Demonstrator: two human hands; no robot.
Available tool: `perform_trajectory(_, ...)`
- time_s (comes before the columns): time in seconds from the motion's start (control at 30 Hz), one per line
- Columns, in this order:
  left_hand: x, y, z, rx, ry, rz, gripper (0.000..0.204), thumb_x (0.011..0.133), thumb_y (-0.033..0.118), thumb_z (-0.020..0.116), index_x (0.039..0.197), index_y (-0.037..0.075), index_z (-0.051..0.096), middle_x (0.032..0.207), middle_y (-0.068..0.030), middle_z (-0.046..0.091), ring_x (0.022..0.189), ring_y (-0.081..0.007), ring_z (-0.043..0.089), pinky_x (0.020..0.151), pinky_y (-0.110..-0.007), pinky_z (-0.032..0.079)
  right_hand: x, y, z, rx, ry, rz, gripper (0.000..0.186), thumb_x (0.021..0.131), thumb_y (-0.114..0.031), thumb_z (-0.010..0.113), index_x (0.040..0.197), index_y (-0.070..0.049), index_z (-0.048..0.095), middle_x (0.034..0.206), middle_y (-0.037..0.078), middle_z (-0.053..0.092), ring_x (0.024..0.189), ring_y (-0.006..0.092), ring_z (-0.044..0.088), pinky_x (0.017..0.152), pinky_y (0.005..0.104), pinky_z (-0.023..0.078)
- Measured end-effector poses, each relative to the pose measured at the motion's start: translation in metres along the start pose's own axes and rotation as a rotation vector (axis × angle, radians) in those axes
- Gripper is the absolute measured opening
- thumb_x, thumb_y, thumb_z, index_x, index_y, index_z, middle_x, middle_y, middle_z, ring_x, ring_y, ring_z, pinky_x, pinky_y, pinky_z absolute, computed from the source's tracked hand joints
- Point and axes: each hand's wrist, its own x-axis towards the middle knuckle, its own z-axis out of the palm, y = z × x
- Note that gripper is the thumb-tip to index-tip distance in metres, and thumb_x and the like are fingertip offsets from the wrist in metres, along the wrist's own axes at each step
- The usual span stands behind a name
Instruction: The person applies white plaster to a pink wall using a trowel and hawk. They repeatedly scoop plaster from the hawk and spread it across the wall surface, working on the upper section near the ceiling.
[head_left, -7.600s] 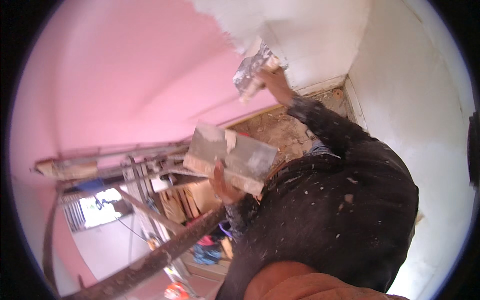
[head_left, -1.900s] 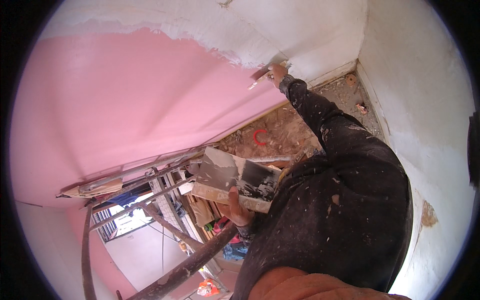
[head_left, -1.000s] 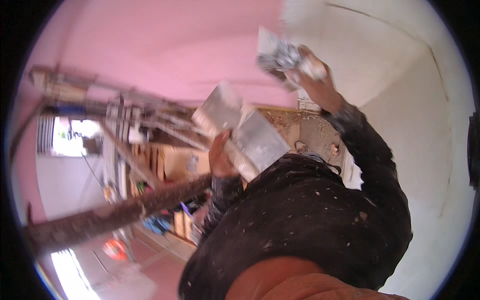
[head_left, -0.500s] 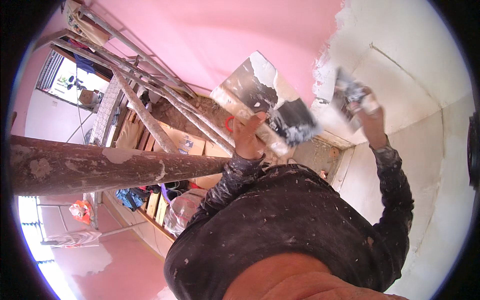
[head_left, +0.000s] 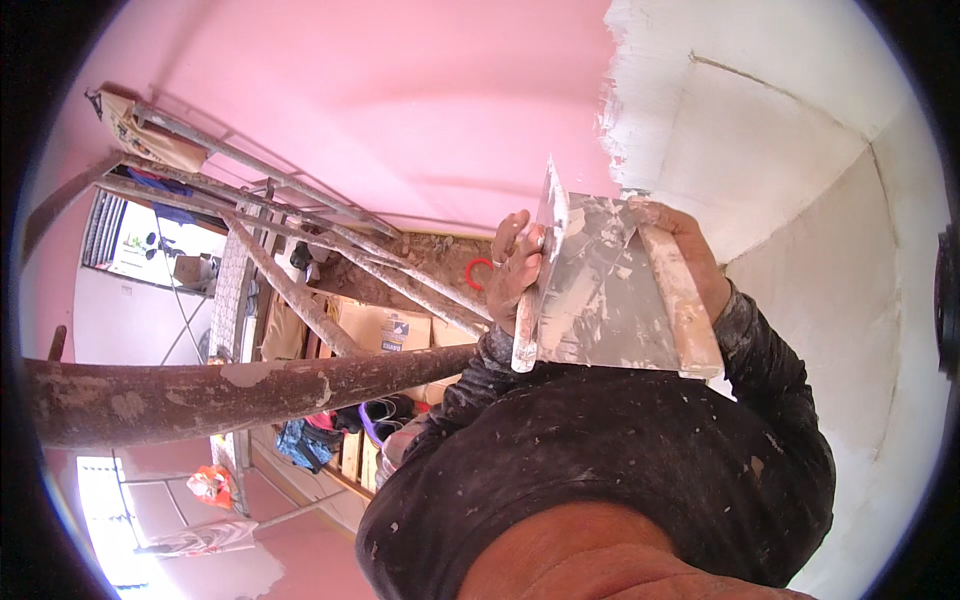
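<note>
My left hand [head_left: 514,262] is closed round a plastering trowel [head_left: 553,215], which is turned almost edge-on, with white plaster along its blade. Facing it, my right hand [head_left: 688,246] grips the pale bar-like handle of a second plastering trowel [head_left: 607,285]. That one has a broad grey metal blade smeared with plaster. The two blades meet or nearly meet in front of my chest; I cannot tell whether they touch. Fingers of my right hand are partly hidden behind the handle. Both dark sleeves are spattered with white.
A thick brown pole [head_left: 250,395] crosses at the left, close to my left arm. Beyond it stand scaffold tubes [head_left: 295,285]. Cardboard [head_left: 375,325] lies below. A pink wall [head_left: 450,100] rises ahead, meeting white plastered surface [head_left: 760,130] on the right.
My right hand has come down and left from the white wall, bringing its trowel against or near the left one. My left hand has turned its trowel from face-up to edge-on.
</note>
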Motion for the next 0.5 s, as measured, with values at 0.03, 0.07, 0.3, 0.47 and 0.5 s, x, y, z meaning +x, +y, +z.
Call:
perform_trajectory(0.03, 0.000, 0.001, 0.003, 0.034, 0.001, -0.011, 0.038, 0.084, 0.005, 0.066, 0.120, 0.015, 0.060, 0.130, -0.0132, 0.059, 0.123, -0.0358, 0.052, 0.108, -0.055, 0.031, 0.001, -0.006, 0.003, 0.059, -0.007, 0.025, 0.026, 0.093, -0.012, 0.055, 0.114, 0.002, 0.055, 0.105, 0.009, 0.062, 0.099, 0.0170, 0.060, 0.091, 0.0329, 0.049)
perform_trajectory(0.07, 0.000, 0.003, 0.003, 0.071, -0.003, -0.022, 0.035, 0.084, 0.005, 0.066, 0.117, 0.015, 0.061, 0.128, -0.0128, 0.060, 0.123, -0.0352, 0.052, 0.108, -0.054, 0.031, 0.005, -0.019, 0.004, 0.238, -0.035, 0.086, 0.024, 0.093, -0.011, 0.053, 0.114, 0.002, 0.055, 0.104, 0.008, 0.062, 0.098, 0.0166, 0.060, 0.090, 0.0325, 0.050)
perform_trajectory(0.3, 0.002, 0.004, -0.004, 0.503, -0.283, -0.285, 0.039, 0.081, 0.008, 0.070, 0.119, 0.012, 0.064, 0.126, -0.0075, 0.062, 0.126, -0.0322, 0.049, 0.110, -0.047, 0.033, 0.011, -0.016, -0.067, 0.292, 0.113, 0.048, 0.024, 0.094, -0.016, 0.049, 0.108, 0.002, 0.057, 0.098, 0.010, 0.063, 0.086, 0.0174, 0.065, 0.077, 0.0310, 0.056)
perform_trajectory(0.47, -0.022, 0.000, -0.003, 0.416, -0.049, -0.581, 0.039, 0.080, 0.004, 0.069, 0.119, 0.007, 0.065, 0.118, -0.0117, 0.066, 0.124, -0.0280, 0.052, 0.103, -0.045, 0.039, 0.013, 0.049, -0.129, 0.545, 0.130, -0.069, 0.028, 0.094, -0.018, 0.049, 0.110, 0.003, 0.058, 0.098, 0.012, 0.064, 0.084, 0.0202, 0.065, 0.077, 0.0342, 0.056)
perform_trajectory(0.5, -0.041, -0.008, -0.014, 0.406, 0.012, -0.670, 0.033, 0.083, 0.000, 0.065, 0.115, 0.001, 0.065, 0.111, -0.0133, 0.067, 0.113, -0.0236, 0.058, 0.094, -0.038, 0.045, 0.013, 0.080, -0.156, 0.421, 0.209, -0.026, 0.031, 0.094, -0.020, 0.049, 0.112, 0.003, 0.057, 0.100, 0.012, 0.064, 0.087, 0.0193, 0.065, 0.078, 0.0333, 0.055)
